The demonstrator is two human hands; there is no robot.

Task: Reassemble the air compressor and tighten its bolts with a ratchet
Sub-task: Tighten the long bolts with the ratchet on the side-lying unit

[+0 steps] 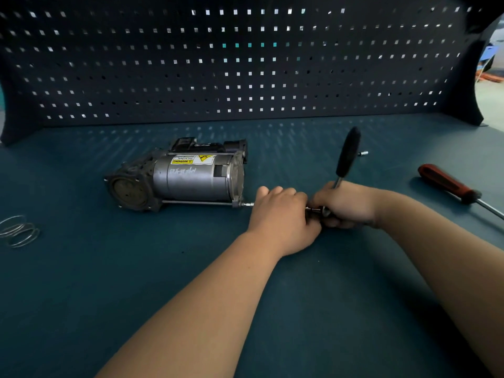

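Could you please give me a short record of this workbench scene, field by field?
compressor: lies on its side on the bench
ratchet: black handle stands up; its shaft meets a bolt at the compressor's near right corner
left hand: grips the ratchet's shaft
right hand: grips the ratchet's head
screwdriver: red handle, lies at right, untouched
wire rings: lie at far left
small metal part: lies behind the ratchet handle

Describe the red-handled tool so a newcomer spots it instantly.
Start at the teal bench top, then look to its right side, past the right hand. The screwdriver lies flat there, untouched, metal shaft pointing lower right. Its red handle sets it apart from the ratchet, whose black handle stands up from that hand.
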